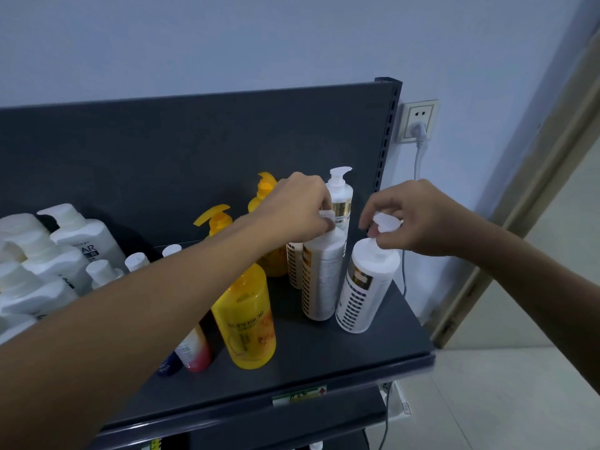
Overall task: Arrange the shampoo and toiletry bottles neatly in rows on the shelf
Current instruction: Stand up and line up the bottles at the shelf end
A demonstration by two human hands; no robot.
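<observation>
On the dark shelf [357,349] stand white pump bottles with gold labels at the right. My left hand [298,209] grips the pump head of the middle white bottle [321,280]. My right hand [418,219] pinches the pump head of the front right white bottle [367,287], which leans slightly. Behind them a third white pump bottle [341,196] stands against the back panel. A yellow pump bottle [246,323] stands under my left forearm, with two more yellow bottles [220,222] behind it.
Large white bottles [78,238] crowd the shelf's left side, with small white-capped bottles [104,272] and a pink-and-blue pair [191,352] near them. A wall socket with a plugged cable [418,125] sits right of the shelf post. The floor lies beyond the shelf's right edge.
</observation>
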